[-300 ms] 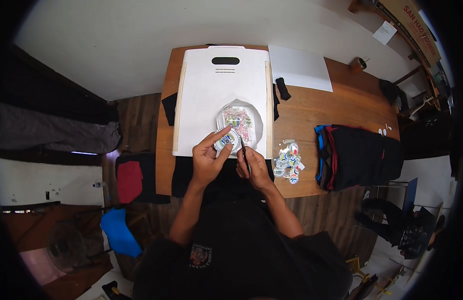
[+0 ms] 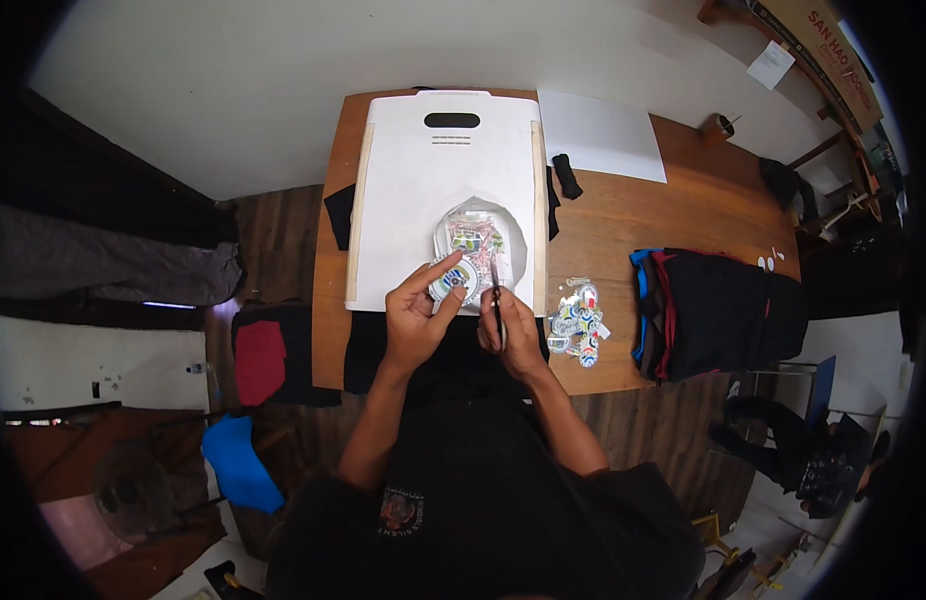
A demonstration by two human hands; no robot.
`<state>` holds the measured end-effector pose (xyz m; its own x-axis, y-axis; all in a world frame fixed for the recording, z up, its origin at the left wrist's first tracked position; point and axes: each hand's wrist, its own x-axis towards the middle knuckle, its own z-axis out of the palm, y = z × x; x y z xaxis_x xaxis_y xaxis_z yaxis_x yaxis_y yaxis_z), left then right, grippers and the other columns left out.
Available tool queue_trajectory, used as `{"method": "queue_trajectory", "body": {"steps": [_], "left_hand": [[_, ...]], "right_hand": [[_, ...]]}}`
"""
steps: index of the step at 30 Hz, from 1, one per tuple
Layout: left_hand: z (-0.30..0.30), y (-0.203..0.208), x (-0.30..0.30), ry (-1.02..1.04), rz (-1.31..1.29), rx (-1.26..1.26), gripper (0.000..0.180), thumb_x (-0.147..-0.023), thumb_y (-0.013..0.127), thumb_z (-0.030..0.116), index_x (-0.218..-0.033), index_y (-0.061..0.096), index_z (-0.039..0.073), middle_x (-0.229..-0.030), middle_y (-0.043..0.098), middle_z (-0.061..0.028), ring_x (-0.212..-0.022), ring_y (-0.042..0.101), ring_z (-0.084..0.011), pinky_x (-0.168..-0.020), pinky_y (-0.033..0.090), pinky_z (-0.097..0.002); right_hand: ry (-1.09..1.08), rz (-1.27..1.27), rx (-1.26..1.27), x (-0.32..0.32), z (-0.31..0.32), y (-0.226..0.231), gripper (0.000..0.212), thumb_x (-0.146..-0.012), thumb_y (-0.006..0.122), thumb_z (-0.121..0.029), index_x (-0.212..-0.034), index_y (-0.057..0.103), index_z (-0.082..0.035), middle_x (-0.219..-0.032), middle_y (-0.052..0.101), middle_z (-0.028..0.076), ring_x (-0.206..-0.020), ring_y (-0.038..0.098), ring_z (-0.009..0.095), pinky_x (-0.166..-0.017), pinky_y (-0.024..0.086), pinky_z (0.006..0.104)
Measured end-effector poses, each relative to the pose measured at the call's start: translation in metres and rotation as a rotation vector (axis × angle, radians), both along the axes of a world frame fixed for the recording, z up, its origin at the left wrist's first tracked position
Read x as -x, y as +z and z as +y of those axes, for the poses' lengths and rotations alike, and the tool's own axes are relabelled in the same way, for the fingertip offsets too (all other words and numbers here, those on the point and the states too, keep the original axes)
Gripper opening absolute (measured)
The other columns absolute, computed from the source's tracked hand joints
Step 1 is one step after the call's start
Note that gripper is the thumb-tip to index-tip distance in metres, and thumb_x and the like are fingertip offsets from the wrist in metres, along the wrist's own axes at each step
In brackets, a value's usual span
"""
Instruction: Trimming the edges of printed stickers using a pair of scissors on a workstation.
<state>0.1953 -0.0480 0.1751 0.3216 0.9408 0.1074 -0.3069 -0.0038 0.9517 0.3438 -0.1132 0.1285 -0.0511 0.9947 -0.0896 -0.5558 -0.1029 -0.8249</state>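
My left hand (image 2: 415, 320) pinches a round printed sticker (image 2: 455, 282) with a blue and green design between thumb and fingers. Close on its right, my right hand (image 2: 516, 342) is closed round dark-handled scissors (image 2: 499, 304), whose blades point away from me beside the sticker's edge. Just beyond both hands, a round white opening or container (image 2: 521, 245) holds printed trimmings (image 2: 475, 238); I cannot tell how deep it is. It lies at the near end of a white board (image 2: 408, 190) with a dark handle slot. Right of my right hand lies a pile of round stickers (image 2: 577, 328).
The board rests on a wooden table (image 2: 608, 225). Folded dark clothes (image 2: 725, 318) are stacked at its right, and a white sheet (image 2: 603, 135) lies at the back. A small black roll (image 2: 566, 177) sits beside the board. A brown cup (image 2: 716, 128) stands far right.
My right hand has shifted slightly, and the scissors have moved a little away from the sticker's edge, with the blades pointing farther forward. My left hand and the sticker stay nearly still.
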Motion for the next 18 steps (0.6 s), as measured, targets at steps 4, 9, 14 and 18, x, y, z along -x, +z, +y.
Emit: {"method": "queue_trajectory", "body": {"steps": [4,9,14,18], "left_hand": [[-0.005,-0.007,0.000,-0.038,0.055,0.031,0.042,-0.090,0.063,-0.012,-0.132,0.058,-0.008,-0.113,0.063,-0.0102,-0.106,0.060,-0.0128,-0.090,0.048,-0.0220],[-0.023,-0.024,-0.005,-0.134,0.186,0.048,0.042,-0.090,0.063,-0.011,-0.132,0.059,-0.006,-0.112,0.063,-0.0095,-0.106,0.059,-0.0131,-0.091,0.047,-0.0234],[-0.033,-0.058,-0.001,-0.230,0.396,-0.025,0.045,-0.090,0.065,-0.006,-0.134,0.060,0.000,-0.107,0.064,-0.0072,-0.097,0.058,-0.0081,-0.081,0.045,-0.0201],[-0.038,-0.074,0.007,-0.358,0.484,-0.037,0.045,-0.089,0.068,-0.001,-0.133,0.061,0.002,-0.112,0.070,-0.0088,-0.084,0.058,-0.0046,-0.071,0.044,-0.0193]], "right_hand": [[-0.179,-0.053,0.000,-0.002,0.002,-0.011,0.043,-0.110,0.028,-0.039,-0.114,0.050,-0.003,-0.067,0.041,-0.001,-0.060,0.044,0.013,-0.063,0.044,0.0288],[-0.171,-0.334,0.108,-0.013,-0.009,-0.014,0.021,-0.098,0.065,-0.020,-0.108,0.056,-0.004,-0.070,0.037,-0.008,-0.063,0.037,0.002,-0.060,0.036,0.0199],[-0.195,-0.491,0.212,-0.024,-0.026,-0.032,0.018,-0.093,0.072,-0.018,-0.091,0.061,-0.004,-0.065,0.037,-0.010,-0.061,0.036,0.001,-0.058,0.034,0.0190],[-0.438,-0.492,0.343,-0.046,-0.041,-0.052,0.016,-0.093,0.072,-0.021,-0.092,0.065,-0.006,-0.074,0.057,-0.005,-0.066,0.047,0.002,-0.059,0.039,0.0211]]}}
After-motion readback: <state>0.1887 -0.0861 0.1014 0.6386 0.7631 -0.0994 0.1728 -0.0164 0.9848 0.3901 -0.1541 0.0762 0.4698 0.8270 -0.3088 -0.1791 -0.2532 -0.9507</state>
